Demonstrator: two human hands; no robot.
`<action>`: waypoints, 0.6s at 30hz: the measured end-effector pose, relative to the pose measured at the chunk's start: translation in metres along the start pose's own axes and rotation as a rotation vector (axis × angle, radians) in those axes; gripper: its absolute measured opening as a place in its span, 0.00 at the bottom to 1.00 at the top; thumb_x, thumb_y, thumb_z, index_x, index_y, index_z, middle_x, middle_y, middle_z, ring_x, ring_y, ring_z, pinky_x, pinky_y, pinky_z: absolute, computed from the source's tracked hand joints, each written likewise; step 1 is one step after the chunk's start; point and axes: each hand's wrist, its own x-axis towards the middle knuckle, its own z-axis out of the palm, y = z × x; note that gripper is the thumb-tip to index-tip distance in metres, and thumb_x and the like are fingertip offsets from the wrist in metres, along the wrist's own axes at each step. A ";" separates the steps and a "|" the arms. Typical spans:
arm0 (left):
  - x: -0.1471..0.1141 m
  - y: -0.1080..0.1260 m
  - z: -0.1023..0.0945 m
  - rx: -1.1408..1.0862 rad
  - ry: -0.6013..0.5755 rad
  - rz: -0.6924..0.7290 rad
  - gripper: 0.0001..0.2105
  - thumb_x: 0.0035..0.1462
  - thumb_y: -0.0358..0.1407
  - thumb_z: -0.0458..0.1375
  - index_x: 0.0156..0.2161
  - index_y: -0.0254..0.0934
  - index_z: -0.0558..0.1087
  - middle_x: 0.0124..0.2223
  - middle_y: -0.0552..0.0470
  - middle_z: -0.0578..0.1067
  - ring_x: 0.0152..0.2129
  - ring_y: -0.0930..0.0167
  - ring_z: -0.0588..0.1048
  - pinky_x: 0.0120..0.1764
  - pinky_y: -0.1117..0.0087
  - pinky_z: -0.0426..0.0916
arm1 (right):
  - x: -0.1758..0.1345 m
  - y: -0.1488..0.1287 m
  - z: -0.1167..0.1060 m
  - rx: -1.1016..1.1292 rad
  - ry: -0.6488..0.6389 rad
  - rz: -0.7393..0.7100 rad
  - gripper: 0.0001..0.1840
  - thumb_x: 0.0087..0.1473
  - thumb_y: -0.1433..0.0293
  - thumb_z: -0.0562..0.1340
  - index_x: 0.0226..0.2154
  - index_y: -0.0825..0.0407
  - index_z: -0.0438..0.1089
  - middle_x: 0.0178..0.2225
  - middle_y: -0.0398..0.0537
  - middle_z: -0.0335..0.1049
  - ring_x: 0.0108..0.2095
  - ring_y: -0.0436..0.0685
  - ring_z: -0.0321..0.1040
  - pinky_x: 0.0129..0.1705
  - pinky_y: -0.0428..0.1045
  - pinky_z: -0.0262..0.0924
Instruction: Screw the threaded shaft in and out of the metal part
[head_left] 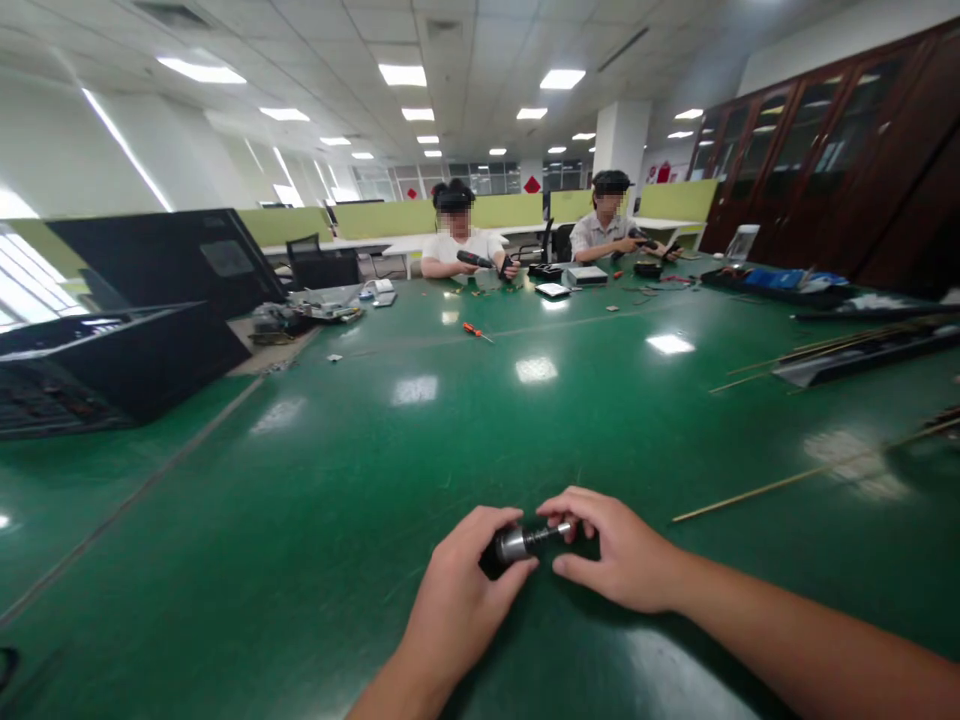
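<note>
One table (360,440): glossy green, ceiling lights mirrored in it, seam along the left.
Tool (514,544): black-and-silver cylinder, thin shaft, between the two hands at the near side; on or just above the table, can't tell.
Left hand (466,578): thumb and fingers closed round the body.
Right hand (626,555): part open, fingers curled by the shaft's tip, thumb apart; contact unclear.
Left side: black case (142,365), cut off by my view.
Mid-table: orange screwdriver (471,328).
Right side: thin rod (750,492), far end lost in clutter.
Across: two people, one in white (442,248), one in a patterned shirt (585,238), each holding something dark.
Room: lime partitions (510,213), dark wood cabinets (810,150).
Hidden: tool's back end, behind left hand.
Writing: red diamond sign (532,185), too small to read.
</note>
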 end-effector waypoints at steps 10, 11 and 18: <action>0.000 0.006 0.000 0.027 0.002 0.094 0.12 0.53 0.29 0.63 0.44 0.40 0.75 0.39 0.50 0.76 0.37 0.69 0.75 0.40 0.68 0.71 | 0.002 -0.002 -0.001 -0.033 -0.010 -0.036 0.05 0.54 0.69 0.65 0.36 0.52 0.75 0.32 0.44 0.70 0.33 0.52 0.67 0.36 0.47 0.57; 0.000 0.006 0.000 0.027 0.001 0.089 0.12 0.53 0.29 0.63 0.43 0.40 0.75 0.39 0.50 0.76 0.37 0.68 0.75 0.41 0.68 0.71 | 0.002 -0.002 -0.001 -0.034 -0.011 -0.034 0.05 0.54 0.69 0.65 0.35 0.52 0.75 0.32 0.44 0.70 0.33 0.52 0.66 0.36 0.47 0.57; 0.000 0.006 -0.001 0.029 -0.004 0.042 0.12 0.51 0.28 0.63 0.43 0.40 0.75 0.40 0.50 0.76 0.37 0.68 0.75 0.41 0.68 0.71 | 0.002 -0.003 -0.002 -0.032 -0.022 -0.020 0.04 0.54 0.71 0.64 0.35 0.52 0.74 0.31 0.43 0.69 0.32 0.52 0.66 0.35 0.47 0.57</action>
